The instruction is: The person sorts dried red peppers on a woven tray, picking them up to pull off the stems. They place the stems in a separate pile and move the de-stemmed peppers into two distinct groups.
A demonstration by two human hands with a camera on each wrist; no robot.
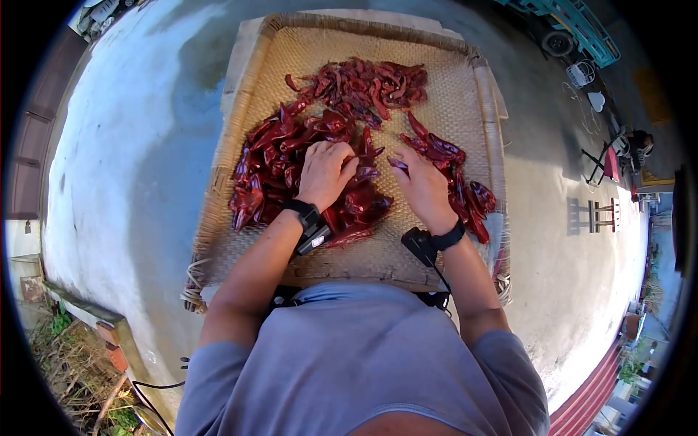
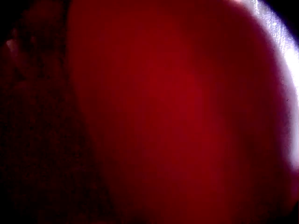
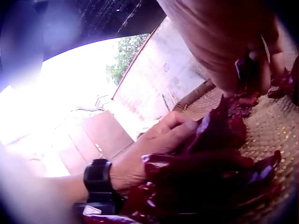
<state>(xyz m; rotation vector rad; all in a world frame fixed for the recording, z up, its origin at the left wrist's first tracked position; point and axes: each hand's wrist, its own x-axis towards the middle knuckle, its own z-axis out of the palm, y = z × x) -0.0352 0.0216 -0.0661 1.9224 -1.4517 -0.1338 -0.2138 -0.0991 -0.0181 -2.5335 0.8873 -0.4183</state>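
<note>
A shallow woven tray (image 1: 454, 80) with a raised rim is set in front of a person in a grey shirt (image 1: 363, 334), its near edge lying at the waist. Three lots of red peppers are carried on it. A large heap of glossy peppers (image 1: 273, 156) is spread along the left half, from near the left edge towards the middle. A smaller group of glossy peppers (image 1: 443, 150) is strung out by the right edge. Duller, wrinkled peppers (image 1: 374, 83) are gathered towards the far edge, about midway between the far corners. The left hand (image 1: 325, 174) is laid at the inner side of the large heap, fingers bent down among the peppers; whether anything is gripped there cannot be told, the fingertips being hidden. By the right hand (image 1: 422, 190) a single dark-red pepper (image 1: 398, 165) is pinched at the fingertips, just left of the smaller group and near the tray's middle. The two hands are held near each other but apart. Pale seeds (image 3: 280, 133) are seen scattered on the weave in the right wrist view. The left wrist view is filled by a red blur in which nothing can be made out. A black band is worn on each wrist. Beyond the tray, concrete ground (image 1: 131, 145) is shown, with a small stool (image 1: 603, 216) off the right edge and a turquoise vehicle (image 1: 582, 33) well beyond the far right corner.
</note>
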